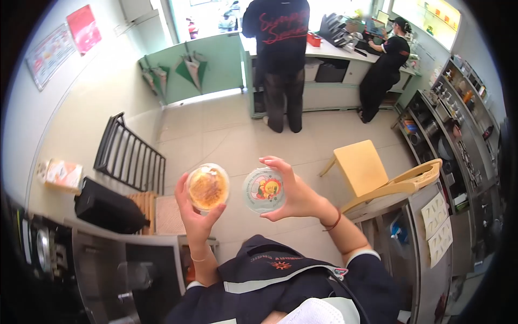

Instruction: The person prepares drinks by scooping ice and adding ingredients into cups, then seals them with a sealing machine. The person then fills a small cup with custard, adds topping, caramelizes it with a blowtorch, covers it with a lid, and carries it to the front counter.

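My left hand (197, 216) is closed around a round cup (208, 188) whose top shows a browned, golden surface with a pale rim. To its right, my right hand (295, 191) grips a round clear lid (263, 190) by its edge. A printed picture in red, yellow and green with lettering around it marks the lid. Cup and lid are held side by side over the floor, a small gap between them. The cup's sides and depth are hidden from above.
A yellow wooden chair (364, 167) stands ahead on the right. Metal counters (402, 243) flank me on both sides. Two people in dark clothes stand at the far counter (345, 59). A black rack (129, 156) leans by the left wall; shelves (448, 119) line the right.
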